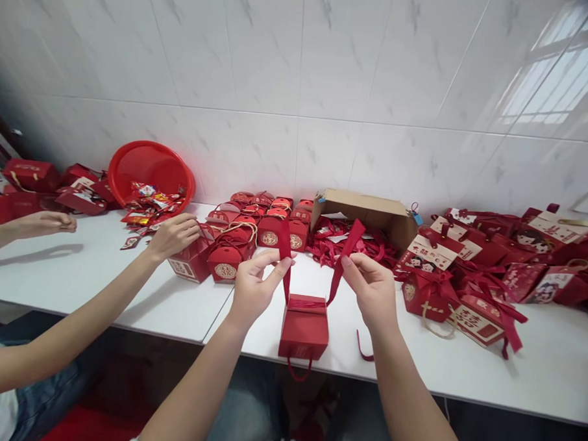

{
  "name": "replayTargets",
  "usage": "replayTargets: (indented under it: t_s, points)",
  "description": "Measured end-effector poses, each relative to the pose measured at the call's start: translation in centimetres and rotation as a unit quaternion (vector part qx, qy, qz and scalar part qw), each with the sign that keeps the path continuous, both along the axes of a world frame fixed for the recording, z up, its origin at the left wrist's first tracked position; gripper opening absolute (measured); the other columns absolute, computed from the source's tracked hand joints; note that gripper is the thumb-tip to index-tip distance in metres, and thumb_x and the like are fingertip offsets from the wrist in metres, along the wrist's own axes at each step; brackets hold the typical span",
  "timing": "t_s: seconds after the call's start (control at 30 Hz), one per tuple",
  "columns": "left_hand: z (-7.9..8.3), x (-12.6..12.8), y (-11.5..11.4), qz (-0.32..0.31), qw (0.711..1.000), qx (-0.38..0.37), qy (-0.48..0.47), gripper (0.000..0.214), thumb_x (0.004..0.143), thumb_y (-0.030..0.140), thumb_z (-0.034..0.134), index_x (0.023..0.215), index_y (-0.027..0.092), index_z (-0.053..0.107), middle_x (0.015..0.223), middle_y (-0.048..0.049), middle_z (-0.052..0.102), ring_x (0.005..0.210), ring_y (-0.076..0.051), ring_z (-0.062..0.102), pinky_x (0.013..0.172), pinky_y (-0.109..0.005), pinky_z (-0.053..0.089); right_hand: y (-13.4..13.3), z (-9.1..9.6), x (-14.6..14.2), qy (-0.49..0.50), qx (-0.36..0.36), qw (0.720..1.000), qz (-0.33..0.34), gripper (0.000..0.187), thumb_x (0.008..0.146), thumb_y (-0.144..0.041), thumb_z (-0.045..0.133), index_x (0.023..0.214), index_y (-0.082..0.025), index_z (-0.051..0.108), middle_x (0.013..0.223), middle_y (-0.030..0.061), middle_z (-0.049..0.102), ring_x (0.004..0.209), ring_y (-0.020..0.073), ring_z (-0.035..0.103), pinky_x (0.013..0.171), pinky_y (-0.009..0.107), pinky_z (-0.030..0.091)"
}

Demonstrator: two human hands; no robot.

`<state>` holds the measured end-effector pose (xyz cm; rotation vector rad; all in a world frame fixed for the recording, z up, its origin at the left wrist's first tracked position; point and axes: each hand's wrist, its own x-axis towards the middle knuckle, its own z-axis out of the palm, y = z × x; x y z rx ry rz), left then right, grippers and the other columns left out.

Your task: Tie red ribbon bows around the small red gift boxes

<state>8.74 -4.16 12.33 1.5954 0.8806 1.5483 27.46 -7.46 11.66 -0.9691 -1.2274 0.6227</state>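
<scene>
A small red gift box (303, 327) stands at the near edge of the white table (536, 367), wrapped by a dark red ribbon (343, 258). My left hand (255, 287) pinches the ribbon's left end, lifted above the box. My right hand (369, 285) pinches the right end, which rises toward the cardboard box. Both ribbon ends point upward from the box top. A loose ribbon tail hangs below my right wrist.
Another person's two hands (174, 236) work at the left on a red box (191, 261). Behind stand several finished red boxes (269, 223), a cardboard box (367, 214) with ribbons, a red basin (152, 172) with sweets, and piled red boxes (491, 274) at right.
</scene>
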Motion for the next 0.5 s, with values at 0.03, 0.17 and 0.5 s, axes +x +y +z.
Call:
replayTargets:
  t_s: [0.03,0.17,0.5]
  points:
    - [0.02,0.04,0.03,-0.004,1.000,0.001,0.001,0.023,0.073,0.033,0.069,0.090,0.017,0.075,0.087,-0.0075,0.072,0.082,-0.021,0.063,0.080,-0.030,0.048,-0.05,0.06,-0.06,-0.005,0.003,1.000,-0.003,0.024,0.082,-0.040,0.060,0.073,-0.017,0.063,0.068,0.0007,0.055,0.062,0.0121,0.045,0.056,0.025,0.035]
    - [0.19,0.10,-0.02,-0.015,1.000,0.003,0.001,0.022,0.074,0.034,0.069,0.089,0.018,0.076,0.087,-0.0072,0.072,0.082,-0.020,0.063,0.082,-0.030,0.048,-0.16,-0.09,-0.15,-0.025,0.022,0.999,-0.008,0.022,0.083,-0.037,0.060,0.072,-0.018,0.062,0.071,0.0011,0.055,0.065,0.0129,0.047,0.058,0.026,0.036]
    - [0.65,0.07,-0.43,-0.033,0.999,-0.005,0.001,0.027,0.075,0.038,0.067,0.090,0.017,0.075,0.081,-0.0065,0.073,0.081,-0.021,0.066,0.084,-0.031,0.048,0.06,-0.75,-0.13,0.011,0.008,1.000,-0.010,0.018,0.080,-0.035,0.063,0.074,-0.019,0.065,0.072,0.0015,0.061,0.069,0.0144,0.053,0.061,0.027,0.039]
